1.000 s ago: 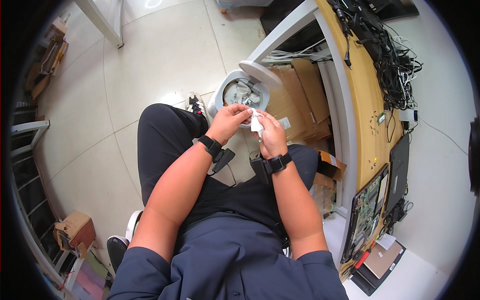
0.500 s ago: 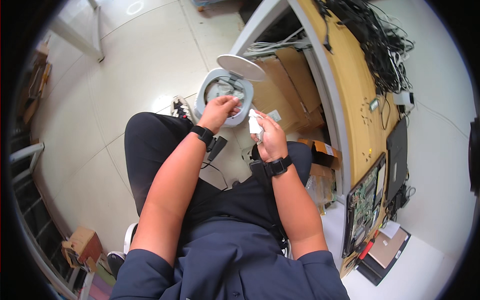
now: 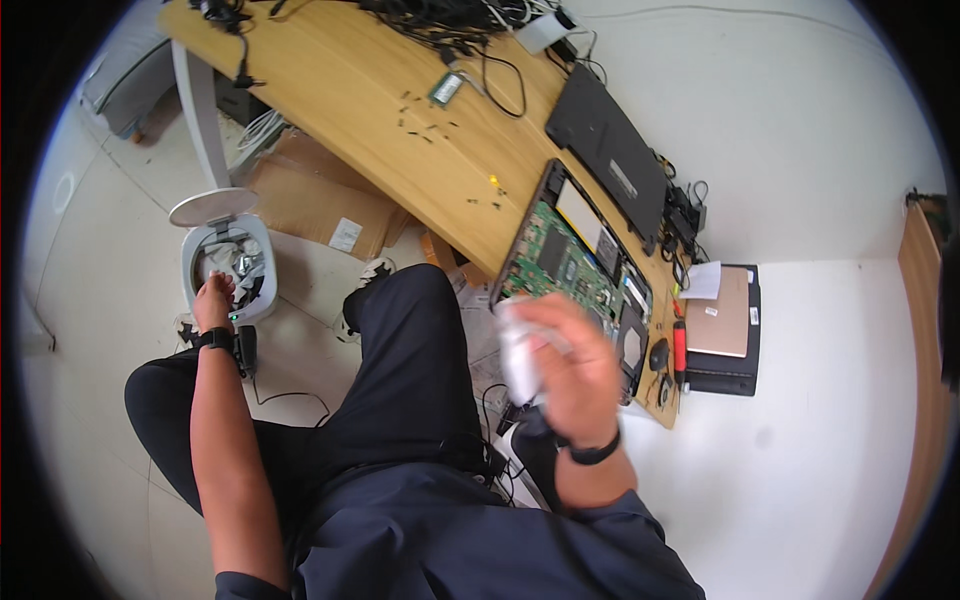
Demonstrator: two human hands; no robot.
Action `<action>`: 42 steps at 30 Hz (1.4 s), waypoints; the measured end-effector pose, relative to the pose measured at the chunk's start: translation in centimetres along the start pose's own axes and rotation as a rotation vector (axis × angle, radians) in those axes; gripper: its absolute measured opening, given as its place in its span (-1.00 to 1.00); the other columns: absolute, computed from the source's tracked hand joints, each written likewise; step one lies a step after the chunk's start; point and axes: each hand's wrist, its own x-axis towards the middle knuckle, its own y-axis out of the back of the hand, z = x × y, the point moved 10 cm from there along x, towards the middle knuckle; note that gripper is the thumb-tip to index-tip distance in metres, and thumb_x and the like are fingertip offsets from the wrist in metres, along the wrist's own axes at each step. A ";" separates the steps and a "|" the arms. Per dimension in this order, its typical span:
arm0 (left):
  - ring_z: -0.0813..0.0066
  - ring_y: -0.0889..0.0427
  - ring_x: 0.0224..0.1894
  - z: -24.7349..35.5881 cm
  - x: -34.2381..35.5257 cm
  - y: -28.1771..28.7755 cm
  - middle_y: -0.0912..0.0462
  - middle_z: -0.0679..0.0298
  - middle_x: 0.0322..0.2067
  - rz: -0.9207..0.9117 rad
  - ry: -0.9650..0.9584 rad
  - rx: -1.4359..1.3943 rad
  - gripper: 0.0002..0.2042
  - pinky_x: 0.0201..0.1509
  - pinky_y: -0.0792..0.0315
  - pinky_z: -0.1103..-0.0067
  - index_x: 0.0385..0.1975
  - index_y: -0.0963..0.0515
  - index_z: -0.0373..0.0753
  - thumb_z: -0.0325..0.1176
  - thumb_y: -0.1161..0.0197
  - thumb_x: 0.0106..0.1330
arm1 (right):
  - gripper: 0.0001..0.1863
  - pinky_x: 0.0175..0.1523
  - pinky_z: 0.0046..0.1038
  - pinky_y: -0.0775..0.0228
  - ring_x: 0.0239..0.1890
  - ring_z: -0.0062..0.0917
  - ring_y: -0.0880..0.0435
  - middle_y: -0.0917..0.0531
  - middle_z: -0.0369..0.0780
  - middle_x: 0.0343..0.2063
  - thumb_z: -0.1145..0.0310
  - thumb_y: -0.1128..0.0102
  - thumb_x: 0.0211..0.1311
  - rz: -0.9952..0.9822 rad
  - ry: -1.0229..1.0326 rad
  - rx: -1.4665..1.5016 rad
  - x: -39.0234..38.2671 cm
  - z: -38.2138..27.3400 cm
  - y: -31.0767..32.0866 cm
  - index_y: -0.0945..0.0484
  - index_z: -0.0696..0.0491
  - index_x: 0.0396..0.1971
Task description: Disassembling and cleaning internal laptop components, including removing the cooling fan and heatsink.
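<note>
At the left, my left hand [image 3: 214, 301] hangs over the near rim of a white lidded bin [image 3: 263, 300]. Its fingers are loosely bent and apart, with nothing visible in them. Crumpled wrappers [image 3: 247, 262] lie inside the bin, whose lid [image 3: 213, 206] stands up. My right hand [image 3: 580, 375], smeared by motion, is closed on a crumpled white tissue [image 3: 518, 355]. It is in front of the near edge of an opened laptop base [image 3: 545, 245] with a bare green circuit board. The hand hides part of that laptop.
The wooden table [image 3: 340, 110] carries small screws [image 3: 425, 130], a memory module [image 3: 447, 89], tangled black cables [image 3: 430, 22] and a dark laptop panel [image 3: 610, 160]. A red-handled screwdriver [image 3: 680, 350] lies at its right end. Flattened cardboard [image 3: 310, 195] is under the table.
The view has swung right toward the table. My right hand, with the tissue, has moved away from the bin to the laptop. My left hand stays at the bin, its fingers looser.
</note>
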 end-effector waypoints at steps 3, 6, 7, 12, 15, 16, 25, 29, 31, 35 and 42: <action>0.54 -0.67 -0.31 -0.5 -0.4 -1.5 -0.76 0.33 -0.27 -0.091 -0.015 0.018 -0.68 -0.22 -0.45 0.59 -0.07 -0.63 -0.20 -0.07 -0.15 0.52 | -0.74 -0.30 -0.69 -0.23 -0.42 -0.80 -0.41 -0.60 -0.37 -0.26 0.54 -0.09 0.43 0.234 -0.142 -0.147 0.2 2.4 8.7 -0.66 0.16 0.02; 0.55 -0.66 -0.36 -1.8 -2.6 -4.7 -0.75 0.33 -0.30 -0.217 0.081 0.032 -0.67 -0.27 -0.45 0.60 -0.08 -0.64 -0.21 -0.05 -0.15 0.51 | -0.76 -0.26 -0.65 -0.28 -0.40 -0.75 -0.45 -0.58 -0.37 -0.34 0.53 -0.10 0.43 0.172 -0.221 -0.239 0.9 7.8 13.1 -0.68 0.15 -0.01; 0.56 -0.65 -0.39 -2.4 -4.4 -6.9 -0.74 0.33 -0.33 -0.272 0.077 0.124 -0.66 -0.31 -0.44 0.62 -0.12 -0.65 -0.21 -0.04 -0.16 0.50 | -0.76 -0.24 -0.62 -0.31 -0.37 -0.72 -0.49 -0.58 -0.35 -0.35 0.53 -0.11 0.43 0.133 -0.271 -0.275 0.8 9.1 13.8 -0.68 0.15 -0.02; 0.53 -0.65 -0.38 -4.2 -10.2 -11.8 -0.73 0.28 -0.37 -0.493 0.041 0.596 -0.62 -0.29 -0.47 0.60 -0.18 -0.64 -0.29 -0.03 -0.19 0.49 | -0.75 -0.20 -0.56 -0.36 -0.33 -0.64 -0.54 -0.60 -0.30 -0.32 0.53 -0.12 0.40 0.031 -0.149 -0.362 2.6 9.5 12.7 -0.68 0.14 -0.02; 0.48 -0.65 -0.39 -6.5 -11.1 -11.6 -0.73 0.22 -0.38 -0.527 0.047 0.665 -0.62 -0.26 -0.51 0.56 -0.18 -0.63 -0.35 -0.07 -0.21 0.50 | -0.75 -0.23 -0.58 -0.33 -0.36 -0.66 -0.51 -0.58 -0.31 -0.33 0.54 -0.11 0.39 -0.019 -0.123 -0.372 3.5 10.1 11.5 -0.69 0.14 -0.03; 0.45 -0.67 -0.39 -7.1 -10.8 -11.0 -0.74 0.17 -0.37 -0.512 0.079 0.688 -0.62 -0.24 -0.54 0.52 -0.15 -0.63 -0.41 -0.11 -0.21 0.51 | -0.75 -0.24 -0.58 -0.33 -0.37 -0.64 -0.51 -0.56 -0.30 -0.34 0.54 -0.11 0.39 -0.025 -0.110 -0.373 3.7 10.2 11.2 -0.69 0.12 -0.03; 0.41 -0.72 -0.38 -7.1 -11.7 -11.5 -0.75 0.11 -0.39 -0.537 -0.009 0.941 -0.57 -0.23 -0.57 0.51 -0.11 -0.63 -0.44 -0.08 -0.17 0.52 | -0.77 -0.21 -0.33 -0.43 -0.38 -0.26 -0.58 -0.56 -0.13 -0.41 0.55 -0.14 0.30 0.002 -0.020 -0.476 3.6 10.0 11.2 -0.70 0.09 -0.12; 0.40 -0.73 -0.38 -6.8 -11.5 -11.1 -0.76 0.12 -0.39 -0.530 -0.005 0.921 -0.57 -0.23 -0.58 0.51 -0.12 -0.64 -0.44 -0.07 -0.17 0.51 | -0.78 -0.19 -0.30 -0.44 -0.35 -0.23 -0.59 -0.56 -0.12 -0.41 0.56 -0.14 0.28 0.005 0.013 -0.515 3.6 9.6 11.1 -0.70 0.08 -0.14; 0.40 -0.73 -0.39 -6.7 -11.5 -11.2 -0.76 0.12 -0.39 -0.542 -0.025 0.950 -0.57 -0.23 -0.58 0.51 -0.12 -0.64 -0.44 -0.07 -0.17 0.51 | -0.78 -0.18 -0.30 -0.44 -0.33 -0.23 -0.60 -0.57 -0.12 -0.41 0.58 -0.13 0.28 0.017 -0.016 -0.518 3.6 9.8 11.1 -0.70 0.08 -0.16; 0.41 -0.73 -0.39 -6.5 -11.8 -11.4 -0.76 0.12 -0.38 -0.538 -0.019 0.938 -0.57 -0.23 -0.58 0.50 -0.12 -0.64 -0.44 -0.07 -0.18 0.51 | -0.78 -0.19 -0.29 -0.43 -0.34 -0.22 -0.59 -0.57 -0.12 -0.41 0.59 -0.13 0.26 0.022 -0.010 -0.522 3.6 9.8 11.1 -0.70 0.09 -0.18; 0.40 -0.73 -0.36 -6.3 -11.8 -11.4 -0.77 0.12 -0.35 -0.540 -0.032 0.975 -0.57 -0.19 -0.58 0.49 -0.08 -0.63 -0.43 -0.07 -0.17 0.51 | -0.80 -0.27 -0.37 -0.34 -0.43 -0.34 -0.50 -0.50 -0.17 -0.45 0.59 -0.11 0.30 0.024 0.008 -0.601 3.4 9.2 11.1 -0.69 0.12 -0.17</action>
